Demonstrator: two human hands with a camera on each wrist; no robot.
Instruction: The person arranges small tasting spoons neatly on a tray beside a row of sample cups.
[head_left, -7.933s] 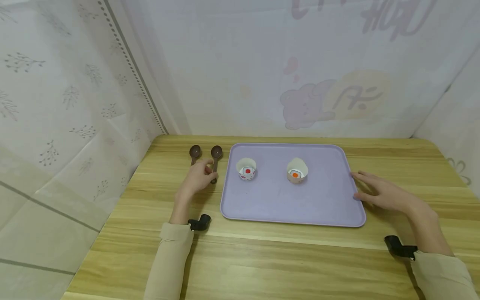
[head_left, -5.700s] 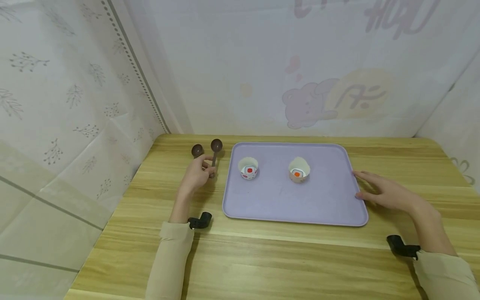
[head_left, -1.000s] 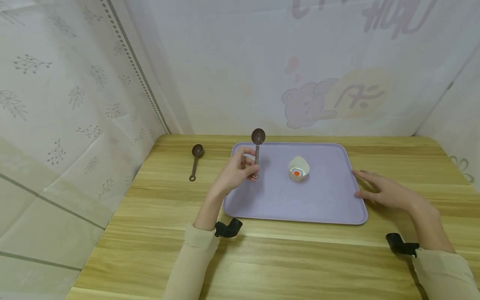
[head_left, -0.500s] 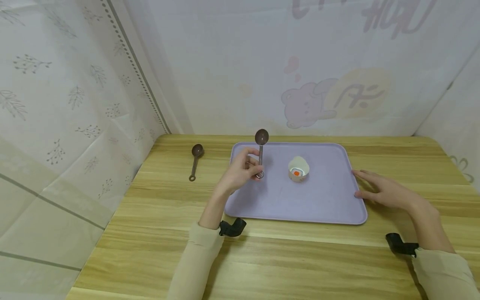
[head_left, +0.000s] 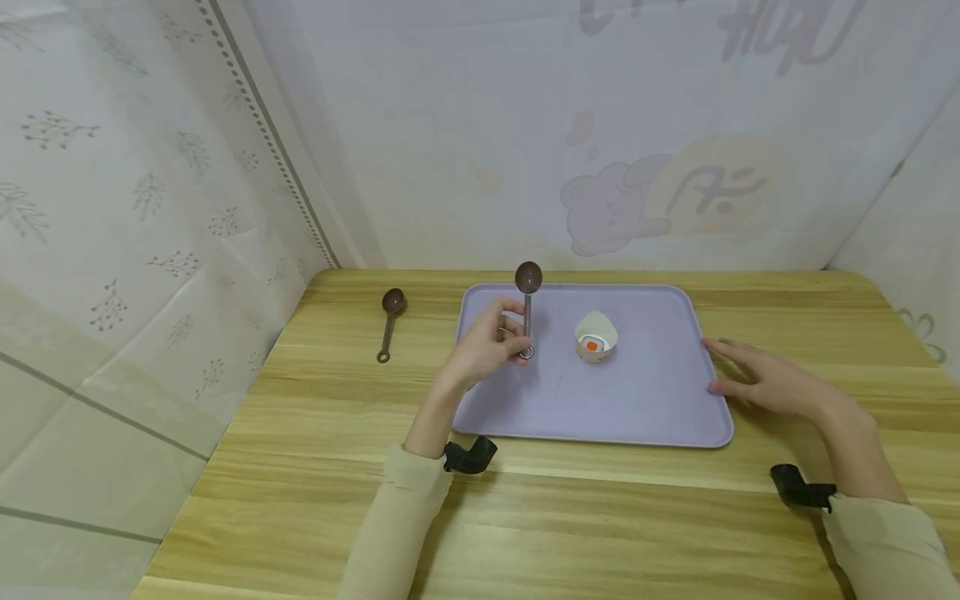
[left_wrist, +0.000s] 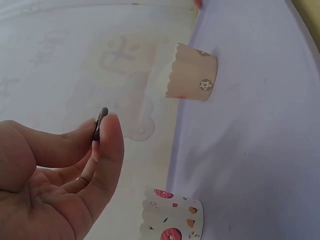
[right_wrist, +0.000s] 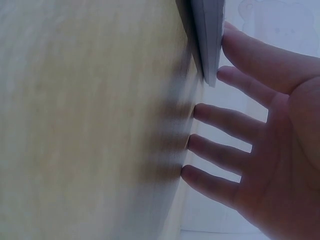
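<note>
My left hand (head_left: 486,343) pinches the handle of a brown measuring spoon (head_left: 528,279), held raised above the left part of a lilac tray (head_left: 637,408). The bowl points away from me. In the left wrist view only the dark handle end (left_wrist: 101,122) shows between thumb and finger. A beige paper cup (head_left: 596,343) with an orange-marked piece inside stands on the tray, right of the spoon. My left hand hides a white doughnut-print cup (left_wrist: 180,220) from the head view. My right hand (head_left: 783,385), fingers spread, touches the tray's right edge.
A second brown measuring spoon (head_left: 392,312) lies on the wooden table (head_left: 570,517) left of the tray. Patterned cloth (head_left: 420,150) hangs behind the table and along its sides. A black wrist camera (head_left: 471,456) sits at my left cuff.
My left hand has picked up the right-hand spoon from the table and carried it right, over the tray. In the last second it drifted slightly further right. My right hand stays at the tray edge.
</note>
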